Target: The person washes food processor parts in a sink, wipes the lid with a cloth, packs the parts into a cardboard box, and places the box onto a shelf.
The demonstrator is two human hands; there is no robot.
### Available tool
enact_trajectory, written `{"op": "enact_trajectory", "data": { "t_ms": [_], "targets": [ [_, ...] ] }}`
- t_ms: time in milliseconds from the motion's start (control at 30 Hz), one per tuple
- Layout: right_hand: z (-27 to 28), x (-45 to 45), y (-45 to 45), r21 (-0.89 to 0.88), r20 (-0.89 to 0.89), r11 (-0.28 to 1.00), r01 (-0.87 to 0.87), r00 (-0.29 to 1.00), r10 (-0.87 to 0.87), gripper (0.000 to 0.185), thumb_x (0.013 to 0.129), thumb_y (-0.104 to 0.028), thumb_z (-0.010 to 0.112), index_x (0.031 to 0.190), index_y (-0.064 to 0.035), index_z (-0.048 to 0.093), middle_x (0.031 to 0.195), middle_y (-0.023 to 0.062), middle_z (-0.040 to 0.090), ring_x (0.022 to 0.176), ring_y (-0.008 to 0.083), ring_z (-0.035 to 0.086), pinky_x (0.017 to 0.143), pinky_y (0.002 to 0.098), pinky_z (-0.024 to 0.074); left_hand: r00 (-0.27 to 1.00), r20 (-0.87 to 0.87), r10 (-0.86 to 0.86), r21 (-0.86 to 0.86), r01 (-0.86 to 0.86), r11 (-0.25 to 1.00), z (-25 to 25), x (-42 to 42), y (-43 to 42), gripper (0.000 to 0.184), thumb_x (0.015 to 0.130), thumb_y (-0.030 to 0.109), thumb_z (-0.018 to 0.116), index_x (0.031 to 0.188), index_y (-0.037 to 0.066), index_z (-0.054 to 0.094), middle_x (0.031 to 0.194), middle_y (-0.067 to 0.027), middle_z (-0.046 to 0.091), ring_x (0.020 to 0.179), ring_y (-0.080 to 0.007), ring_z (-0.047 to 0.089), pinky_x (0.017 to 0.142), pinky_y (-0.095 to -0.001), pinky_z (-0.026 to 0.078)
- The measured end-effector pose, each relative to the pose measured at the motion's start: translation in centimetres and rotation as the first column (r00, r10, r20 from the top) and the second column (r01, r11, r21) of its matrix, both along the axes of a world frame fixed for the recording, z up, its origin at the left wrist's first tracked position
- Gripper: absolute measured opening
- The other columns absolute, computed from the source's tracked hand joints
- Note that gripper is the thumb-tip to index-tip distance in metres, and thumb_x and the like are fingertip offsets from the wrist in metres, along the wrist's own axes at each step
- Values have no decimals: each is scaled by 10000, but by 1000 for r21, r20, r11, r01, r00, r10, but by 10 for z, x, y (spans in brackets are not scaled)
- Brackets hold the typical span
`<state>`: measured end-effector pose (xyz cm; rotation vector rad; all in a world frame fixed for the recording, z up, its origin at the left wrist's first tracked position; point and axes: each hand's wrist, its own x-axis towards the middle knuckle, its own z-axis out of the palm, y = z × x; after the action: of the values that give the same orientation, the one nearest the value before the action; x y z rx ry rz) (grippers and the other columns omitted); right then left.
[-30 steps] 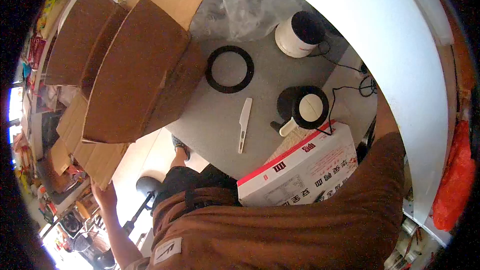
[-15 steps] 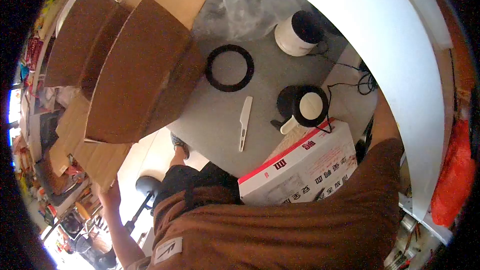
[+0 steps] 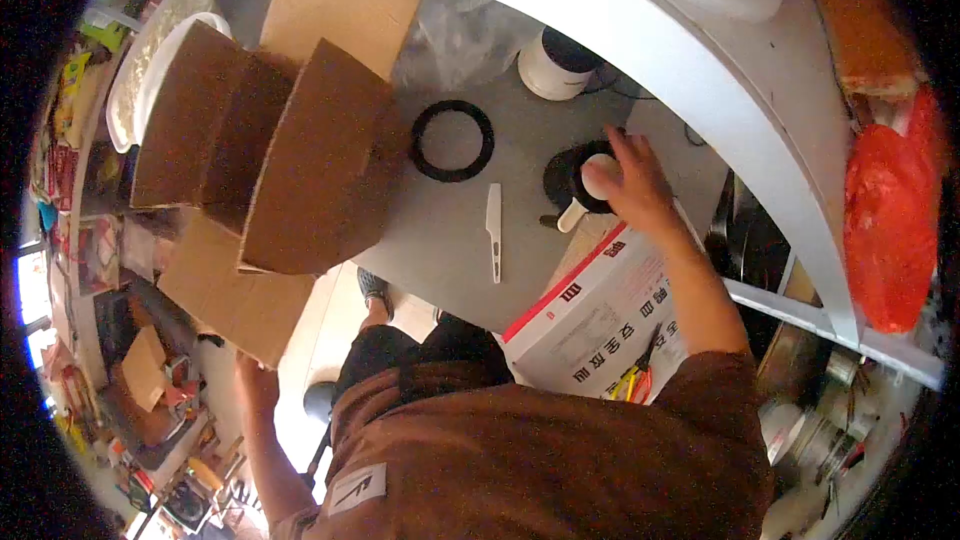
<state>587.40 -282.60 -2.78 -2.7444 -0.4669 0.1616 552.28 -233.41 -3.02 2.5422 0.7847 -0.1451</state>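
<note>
Left hand: clamped on the lower flap of the cardboard box (image 3: 315,165); hand (image 3: 258,385) is below the flap, fingers mostly hidden. Probably steadying it, since the box leans out past the table edge.
Right hand: fingers apart, hand (image 3: 645,190) over the round-topped jug (image 3: 598,178). Spread suits the round top; can't tell if it bears weight.
Jug: upright on the grey table (image 3: 430,230), pale handle angled toward the person, likely for easy reach.
Black ring (image 3: 452,141): flat, so stable.
White knife (image 3: 494,230): flat, between box and jug.
Printed carton (image 3: 600,325): tilted, near the lap.
</note>
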Motion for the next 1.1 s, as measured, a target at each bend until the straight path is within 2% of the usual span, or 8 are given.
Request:
{"op": "enact_trajectory", "data": {
  "t_ms": [67, 167, 233, 300, 400, 600, 767, 1100],
  "targets": [
    [12, -17, 26, -153, -174, 983, 106, 976, -133, 859, 811, -511, 661, 1440, -32, 325, 1453, 298, 298, 1328, 433, 339, 1090, 476, 308, 997, -31, 76, -77, -79, 994, -2, 6, 6, 274, 847, 114, 618, 1103, 16, 630, 1174, -201, 601, 1106, -384, 561, 917, -432, 452],
    [3, -19, 38, -234, -151, 962, 144, 972, -182, 1018, 712, -527, 736, 1488, -98, 235, 1488, 284, 234, 1338, 434, 315, 1071, 455, 345, 999, -18, -30, -114, 28, 993, -24, 9, 29, 278, 831, 74, 623, 1101, 13, 628, 1186, -199, 591, 1119, -397, 543, 938, -448, 437],
    [13, -23, 55, -302, -148, 941, 149, 968, -201, 1005, 707, -507, 740, 1481, -91, 251, 1475, 288, 249, 1325, 432, 332, 1067, 457, 350, 951, 172, -257, 31, 256, 966, -41, 13, 47, 274, 813, 31, 622, 1086, 15, 632, 1184, -195, 589, 1123, -407, 528, 962, -457, 422],
    [23, -22, 70, -382, -138, 913, 141, 969, -207, 992, 703, -487, 744, 1473, -84, 267, 1461, 292, 265, 1313, 429, 349, 1064, 459, 355, 960, 174, -220, -81, 236, 968, -43, 21, 61, 264, 806, 19, 629, 1071, 19, 638, 1204, -196, 581, 1154, -397, 512, 990, -447, 408],
    [21, -19, 70, -395, -122, 906, 152, 969, -216, 936, 708, -402, 748, 1458, -79, 291, 1430, 277, 306, 1291, 429, 368, 1054, 459, 365, 934, 181, -308, 5, 312, 950, -24, 36, 72, 232, 826, 45, 631, 1055, 12, 642, 1210, -204, 580, 1147, -389, 527, 983, -444, 421],
    [101, -68, 93, -31, -36, 943, 331, 943, -332, 868, 680, -306, 777, 1416, -93, 370, 1380, 209, 390, 1283, 363, 396, 1065, 426, 344, 935, 285, -211, -39, 231, 972, -49, 20, 136, 191, 849, 72, 630, 1023, -5, 644, 1215, -214, 593, 1127, -365, 566, 959, -425, 453],
    [212, -131, 151, 190, 28, 970, 154, 986, -162, 831, 633, -199, 756, 1379, -86, 409, 1336, 156, 405, 1263, 308, 400, 1082, 408, 298, 910, 367, -192, -102, 245, 964, -24, 52, 148, 192, 851, 69, 625, 1028, -3, 644, 1208, -202, 601, 1117, -352, 579, 953, -409, 459],
    [338, -156, 308, 636, 402, 761, -124, 896, -189, 1113, 613, -559, 806, 1390, 77, 325, 1332, 183, 466, 1221, 284, 487, 1058, 380, 352, 712, 701, -39, -294, 339, 894, 37, 114, 135, 203, 836, 22, 640, 1038, 5, 645, 1139, -176, 647, 1075, -310, 616, 934, -380, 467]
  ]
}}
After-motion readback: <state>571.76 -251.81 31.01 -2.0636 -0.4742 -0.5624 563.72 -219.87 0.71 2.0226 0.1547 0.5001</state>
